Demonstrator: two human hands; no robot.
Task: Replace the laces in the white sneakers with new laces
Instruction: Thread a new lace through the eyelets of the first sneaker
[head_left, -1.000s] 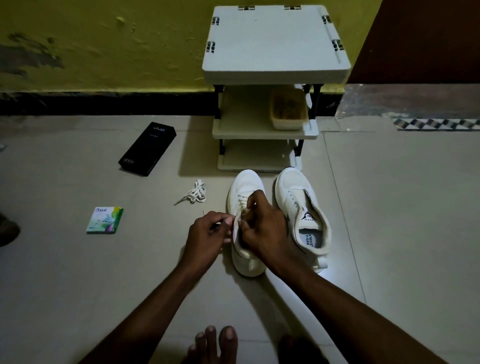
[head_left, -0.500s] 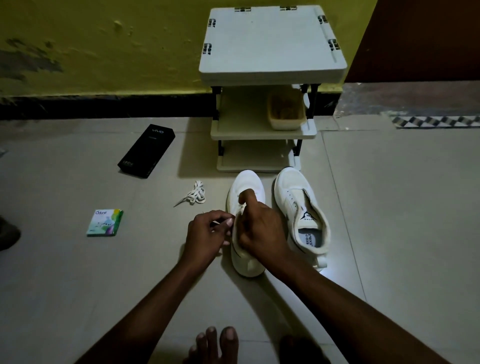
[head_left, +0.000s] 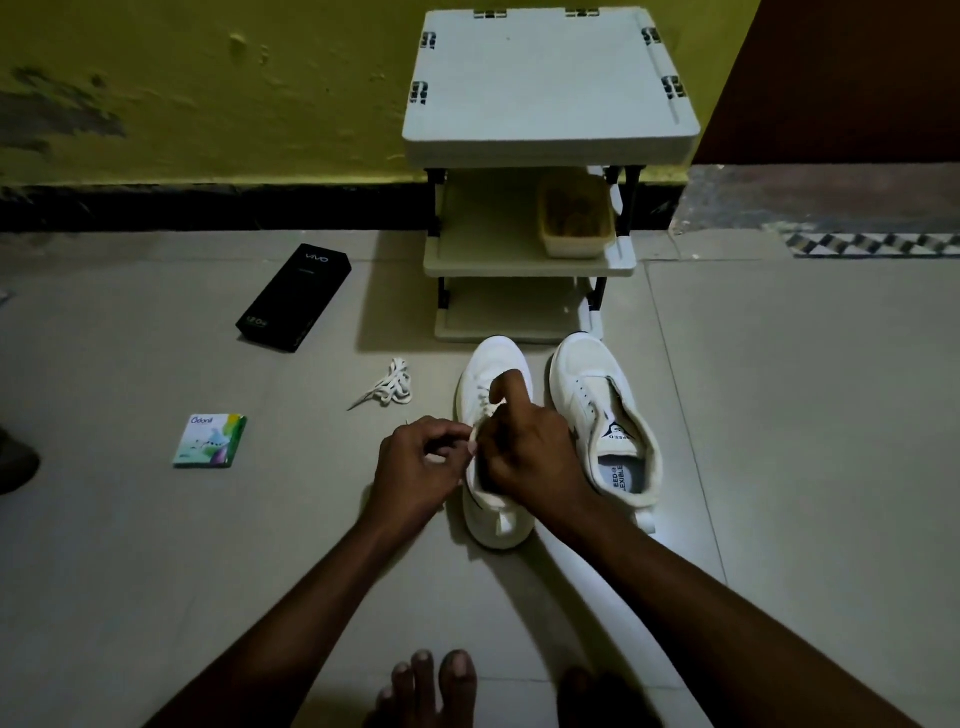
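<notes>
Two white sneakers stand side by side on the tiled floor, toes away from me. My right hand (head_left: 524, 441) lies over the tongue and eyelets of the left sneaker (head_left: 493, 364), its index finger raised over the lace rows; what it holds is hidden. My left hand (head_left: 415, 467) is at that shoe's left edge, fingers curled and pinching a thin white lace end. The right sneaker (head_left: 597, 395) has bare eyelets and an open collar. A loose bundled white lace (head_left: 389, 387) lies on the floor left of the shoes.
A white three-tier rack (head_left: 545, 83) stands against the yellow wall just beyond the shoes, with a small basket (head_left: 574, 218) on its middle shelf. A black phone box (head_left: 296, 296) and a small green packet (head_left: 210, 440) lie at the left. My bare toes (head_left: 431, 680) are at the bottom.
My right index finger has lifted and reached further toward the toe over the lace rows. My left hand stays at the shoe's edge, still pinching the lace.
</notes>
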